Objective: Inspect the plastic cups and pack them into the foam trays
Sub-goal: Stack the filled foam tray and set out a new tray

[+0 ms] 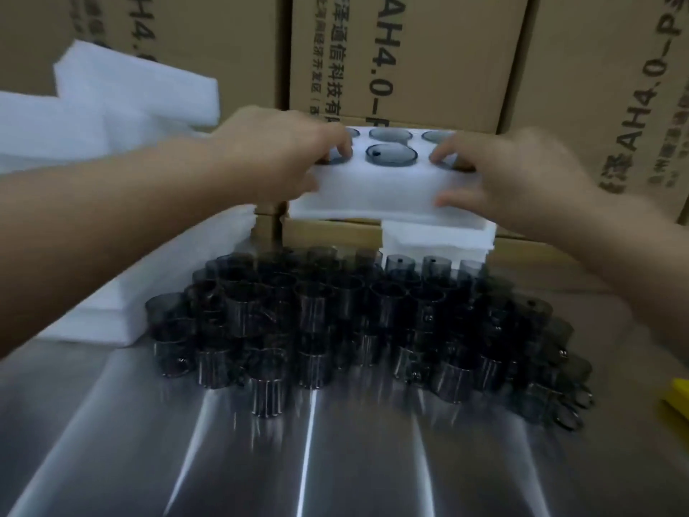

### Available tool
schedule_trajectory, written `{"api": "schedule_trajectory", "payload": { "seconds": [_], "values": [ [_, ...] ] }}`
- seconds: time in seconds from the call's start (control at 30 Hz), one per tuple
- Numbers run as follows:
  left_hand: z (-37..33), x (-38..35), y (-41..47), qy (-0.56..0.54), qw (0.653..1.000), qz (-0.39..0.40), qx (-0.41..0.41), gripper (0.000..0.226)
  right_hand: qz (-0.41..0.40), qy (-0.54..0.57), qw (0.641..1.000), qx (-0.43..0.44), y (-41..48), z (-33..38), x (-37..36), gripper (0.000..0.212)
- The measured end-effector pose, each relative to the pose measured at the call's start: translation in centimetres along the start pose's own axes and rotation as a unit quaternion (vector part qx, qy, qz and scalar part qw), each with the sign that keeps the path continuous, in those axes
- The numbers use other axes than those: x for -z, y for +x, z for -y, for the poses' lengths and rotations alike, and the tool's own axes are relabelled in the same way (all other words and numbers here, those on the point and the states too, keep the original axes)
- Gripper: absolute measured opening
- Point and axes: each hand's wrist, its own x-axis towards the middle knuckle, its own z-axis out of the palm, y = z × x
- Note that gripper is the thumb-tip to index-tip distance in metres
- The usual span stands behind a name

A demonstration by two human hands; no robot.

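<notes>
I see both hands on the foam tray [373, 192] at the far side of the counter [335, 460]. Left hand [276, 154] grip: fingers curled over the tray top, thumb on the front face. Right hand [510, 177] grip is the same, pinching the other end. The tray is tilted toward me and has dark cups seated in its holes [391, 155]. Another foam piece [440, 236] sits just below it; I can't tell if they touch. Loose cups [354, 315] are packed together mid-counter, most of them upright. White foam sheets [149, 274] are stacked at left and cardboard boxes [428, 50] stand behind. The frame is motion-blurred.
</notes>
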Motion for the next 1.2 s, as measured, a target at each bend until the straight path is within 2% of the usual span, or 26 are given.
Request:
{"api": "schedule_trajectory", "payload": {
  "seconds": [0.03, 0.2, 0.37, 0.57, 0.73, 0.87, 1.0, 1.1, 1.2],
  "values": [
    [0.3, -0.3, 0.7, -0.023, 1.0, -0.018, 0.003, 0.045, 0.009, 0.002, 1.0, -0.007, 1.8, -0.2, -1.5, 0.046],
    [4.4, -6.6, 5.2, -0.001, 1.0, 0.007, 0.005, 0.036, 0.074, 0.006, 0.997, -0.001, 9.0, -0.8, -8.3, 0.048],
    [7.7, -13.1, 8.6, 0.01, 0.998, 0.069, 0.009, 0.031, 0.119, -0.04, 0.991, 0.05, 15.1, -0.2, -15.3, 0.04],
    [10.2, -20.7, 12.2, 0.016, 0.994, 0.111, 0.021, 0.028, 0.192, 0.006, 0.98, 0.049, 21.3, -0.1, -21.9, 0.043],
    [10.2, -24.3, 14.0, 0.098, 0.974, 0.201, -0.013, 0.033, 0.266, 0.021, 0.959, 0.099, 22.9, 0.9, -27.1, 0.04],
    [9.9, -26.5, 15.2, 0.115, 0.953, 0.277, -0.025, 0.035, 0.29, -0.022, 0.949, 0.123, 23.7, 1.9, -30.1, 0.039],
    [9.1, -28.0, 15.8, 0.083, 0.948, 0.307, -0.02, 0.013, 0.324, -0.047, 0.935, 0.137, 23.8, 2.8, -31.7, 0.038],
    [8.2, -29.1, 15.6, 0.076, 0.943, 0.323, -0.015, 0.027, 0.347, -0.048, 0.926, 0.139, 23.3, 3.3, -32.7, 0.038],
    [7.4, -30.3, 15.1, 0.027, 0.936, 0.35, 0.012, 0.029, 0.381, -0.039, 0.914, 0.133, 22.6, 3.5, -33.8, 0.034]
  ]
}}
